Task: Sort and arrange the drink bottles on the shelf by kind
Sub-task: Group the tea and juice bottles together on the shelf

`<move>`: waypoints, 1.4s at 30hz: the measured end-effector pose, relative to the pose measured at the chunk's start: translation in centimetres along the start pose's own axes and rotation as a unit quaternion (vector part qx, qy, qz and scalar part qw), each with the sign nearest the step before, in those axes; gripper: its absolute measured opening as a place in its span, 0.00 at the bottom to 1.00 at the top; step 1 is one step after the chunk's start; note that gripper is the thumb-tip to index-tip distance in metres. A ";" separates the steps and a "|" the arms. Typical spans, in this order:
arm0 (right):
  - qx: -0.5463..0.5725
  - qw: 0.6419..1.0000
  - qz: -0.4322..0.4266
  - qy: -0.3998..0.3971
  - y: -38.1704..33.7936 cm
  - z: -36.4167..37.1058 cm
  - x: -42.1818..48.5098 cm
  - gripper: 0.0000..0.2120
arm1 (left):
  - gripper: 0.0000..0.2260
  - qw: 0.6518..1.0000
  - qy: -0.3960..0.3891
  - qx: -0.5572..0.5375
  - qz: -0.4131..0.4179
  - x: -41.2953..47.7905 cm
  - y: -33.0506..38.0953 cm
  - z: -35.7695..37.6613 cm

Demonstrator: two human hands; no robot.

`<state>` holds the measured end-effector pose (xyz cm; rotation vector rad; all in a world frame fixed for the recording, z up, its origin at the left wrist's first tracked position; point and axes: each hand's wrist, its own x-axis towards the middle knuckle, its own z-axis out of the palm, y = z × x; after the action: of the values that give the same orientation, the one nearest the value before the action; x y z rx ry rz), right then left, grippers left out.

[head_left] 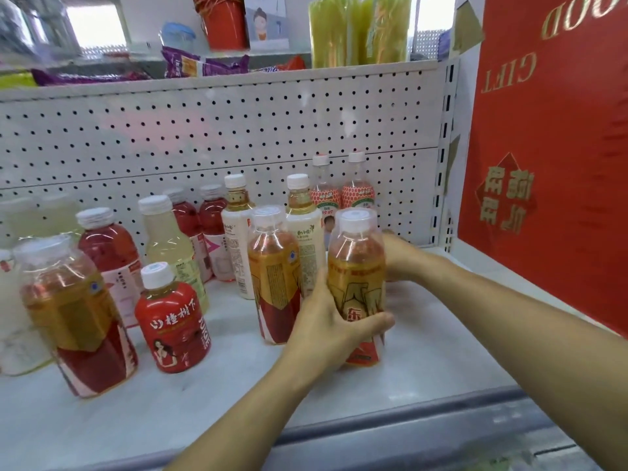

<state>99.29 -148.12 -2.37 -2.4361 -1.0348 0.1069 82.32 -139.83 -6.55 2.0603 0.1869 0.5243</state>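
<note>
An amber tea bottle (356, 266) with a gold and red label stands on the white shelf (424, 351) right of centre. My left hand (326, 321) grips its lower part from the front. My right hand (396, 256) reaches behind it, its fingers hidden by the bottle. A matching tea bottle (273, 273) stands just to its left, a third (73, 311) at the far left. Behind stand two cream-labelled bottles (307, 239), two pink-patterned bottles (356, 192), red drinks (108, 249), a pale yellow drink (168, 243) and a small red-wrapped bottle (173, 328).
A perforated white back panel (238, 130) closes the shelf behind. A red gift box (550, 164) stands against the right side. The upper shelf (221, 79) carries snack packs and green packages. The shelf's grey front lip (407, 426) runs below my arms.
</note>
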 end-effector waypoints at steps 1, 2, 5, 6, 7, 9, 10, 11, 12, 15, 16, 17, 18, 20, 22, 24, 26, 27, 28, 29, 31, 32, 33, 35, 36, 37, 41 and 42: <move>-0.035 0.999 0.001 -0.007 -0.2 0.5 0.3 0.09 | 0.40 1.000 0.001 -0.001 -0.004 0.0 0.0 0.0; -0.087 0.996 0.012 -0.006 -0.4 0.6 0.5 0.10 | 0.40 1.000 0.000 -0.001 -0.006 -0.1 0.0 0.1; -0.283 0.959 0.019 -0.012 -1.0 0.7 0.8 0.18 | 0.36 1.000 -0.001 0.002 -0.012 -0.2 0.0 0.1; -0.295 0.955 0.022 -0.029 -0.9 0.7 0.9 0.18 | 0.36 1.000 -0.001 0.003 -0.014 -0.2 0.0 0.1; -0.286 0.957 0.026 -0.042 -0.6 0.7 1.0 0.15 | 0.36 1.000 -0.002 0.004 -0.017 -0.2 0.0 0.1; -0.212 0.975 0.043 -0.047 0.7 0.8 0.8 0.16 | 0.36 1.000 -0.005 0.003 -0.021 -0.2 0.0 0.1; -0.152 0.986 0.059 -0.040 1.4 0.6 0.3 0.21 | 0.37 1.000 -0.005 0.004 -0.021 -0.2 0.1 0.1; -0.060 0.995 0.079 -0.017 2.1 0.4 -0.3 0.27 | 0.37 1.000 -0.006 0.003 -0.022 -0.2 0.1 0.1; 0.050 0.994 0.099 0.011 2.7 0.3 -1.1 0.30 | 0.37 1.000 -0.006 0.001 -0.022 -0.2 0.2 0.2; 0.310 0.940 0.117 0.082 4.7 0.8 -3.3 0.36 | 0.35 1.000 0.002 -0.010 -0.026 -0.1 0.2 0.6; 0.353 0.924 0.108 0.098 5.2 1.1 -3.9 0.38 | 0.36 1.000 0.007 -0.014 -0.026 0.0 0.2 0.9; 0.376 0.915 0.102 0.110 5.6 1.4 -4.3 0.41 | 0.36 0.999 0.012 -0.017 -0.026 0.2 0.3 1.2; 0.384 0.910 0.102 0.116 5.8 1.6 -4.6 0.43 | 0.37 0.999 0.014 -0.020 -0.024 0.3 0.5 1.6; 0.383 0.912 0.099 0.107 5.9 1.6 -5.2 0.46 | 0.38 0.999 0.013 -0.024 -0.023 0.7 0.8 2.2; 0.382 0.915 0.090 0.091 5.6 1.2 -5.8 0.49 | 0.37 0.999 0.010 -0.016 -0.026 0.7 1.2 2.6; 0.375 0.919 0.073 0.098 5.2 1.0 -6.6 0.48 | 0.37 0.999 0.011 0.023 -0.020 0.0 1.3 2.6; 0.351 0.917 0.031 0.186 4.4 1.1 -7.8 0.39 | 0.38 0.993 0.056 0.101 0.033 -1.4 1.3 2.0; 0.333 0.908 -0.002 0.255 3.7 1.3 -8.6 0.34 | 0.39 0.981 0.102 0.145 0.082 -2.1 1.4 1.4; 0.323 0.891 -0.039 0.316 2.8 1.4 -9.5 0.30 | 0.39 0.962 0.157 0.180 0.130 -2.4 1.3 0.7; 0.330 0.875 -0.073 0.347 1.8 1.5 -10.3 0.26 | 0.39 0.942 0.218 0.195 0.165 -2.5 1.1 -0.2; 0.361 0.867 -0.124 0.320 -0.3 1.9 -11.1 0.25 | 0.40 0.924 0.310 0.163 0.152 -2.0 0.3 -2.1; 0.376 0.871 -0.135 0.286 -1.2 2.2 -11.2 0.27 | 0.43 0.930 0.323 0.135 0.111 -1.4 -0.1 -3.1; 0.385 0.877 -0.135 0.252 -1.9 2.6 -11.0 0.30 | 0.46 0.943 0.310 0.100 0.066 -0.8 -0.3 -3.8; 0.387 0.891 -0.112 0.209 -2.6 3.3 -10.4 0.38 | 0.48 0.972 0.233 0.014 -0.007 0.2 -0.5 -4.7; 0.380 0.899 -0.096 0.197 -2.7 3.6 -10.1 0.42 | 0.46 0.979 0.198 -0.022 -0.034 0.5 -0.7 -4.9; 0.370 0.907 -0.081 0.186 -2.6 3.9 -9.8 0.44 | 0.42 0.982 0.175 -0.042 -0.052 0.8 -1.0 -5.2; 0.351 0.924 -0.026 0.147 -2.1 4.0 -9.5 0.41 | 0.41 0.985 0.154 -0.043 -0.071 0.4 -1.7 -5.8; 0.350 0.926 -0.020 0.141 -2.0 3.9 -9.5 0.40 | 0.42 0.986 0.147 -0.043 -0.073 -0.1 -1.9 -5.7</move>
<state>90.25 -151.96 -6.01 -1.7176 -0.7455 0.0889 79.85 -134.40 -5.70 1.8612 0.4766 0.7312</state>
